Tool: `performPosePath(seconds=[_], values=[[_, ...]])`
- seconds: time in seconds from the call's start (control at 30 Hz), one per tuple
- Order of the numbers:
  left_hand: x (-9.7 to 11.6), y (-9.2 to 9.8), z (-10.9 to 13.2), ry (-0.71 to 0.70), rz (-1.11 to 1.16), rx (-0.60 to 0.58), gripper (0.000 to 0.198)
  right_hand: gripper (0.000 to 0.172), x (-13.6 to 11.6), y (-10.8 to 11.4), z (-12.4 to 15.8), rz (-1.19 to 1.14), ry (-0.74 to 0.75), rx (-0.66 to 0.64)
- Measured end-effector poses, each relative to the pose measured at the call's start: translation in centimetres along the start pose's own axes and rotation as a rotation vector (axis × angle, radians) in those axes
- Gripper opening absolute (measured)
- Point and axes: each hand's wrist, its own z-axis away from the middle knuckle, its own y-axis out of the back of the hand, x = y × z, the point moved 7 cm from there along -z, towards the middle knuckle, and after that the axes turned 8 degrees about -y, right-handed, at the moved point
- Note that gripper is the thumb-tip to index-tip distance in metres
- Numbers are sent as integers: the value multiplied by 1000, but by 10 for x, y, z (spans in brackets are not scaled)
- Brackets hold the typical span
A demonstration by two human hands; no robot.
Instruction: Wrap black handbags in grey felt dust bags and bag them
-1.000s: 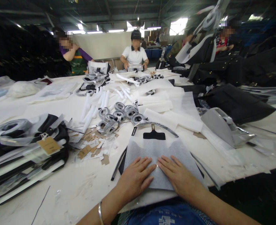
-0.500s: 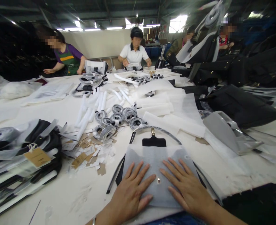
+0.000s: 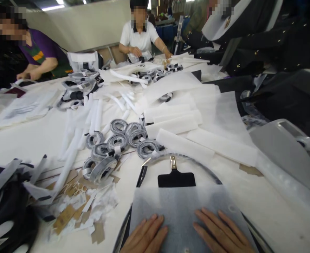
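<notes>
Both of my hands rest flat on a translucent white sheet that covers a dark bag at the bottom of the view. My left hand lies on the sheet's left part, fingers stretched out. On the right part lies my right hand, its fingers also extended. Neither hand grips anything; the wrists are out of view. A black tab with a gold clasp sticks out past the sheet's far edge. Around it arches a wrapped handle.
Wrapped strap coils lie beyond the bag, white sheets behind. Tags and a black bundle are at left, a grey wrapped bag at right. Two people work across the table.
The view has tipped down and closer. My hands have slid toward the near edge of the frame, still flat on the sheet. The person at far left has brought their hands together.
</notes>
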Motion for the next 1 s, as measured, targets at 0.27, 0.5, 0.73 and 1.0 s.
performPosePath(seconds=[0.27, 0.5, 0.73, 1.0], values=[[-38, 20, -49, 178, 72, -34, 44, 40, 29, 2, -38, -53, -119, -58], [-51, 42, -57, 216, 398, 92, 36, 35, 40, 34, -62, -339, -203, 3], [-53, 4, -60, 355, 433, -29, 31, 29, 43, -18, -52, -349, -303, -193], [-46, -11, -63, 340, 311, -152, 30, 40, 36, -38, -54, -282, -277, -271]])
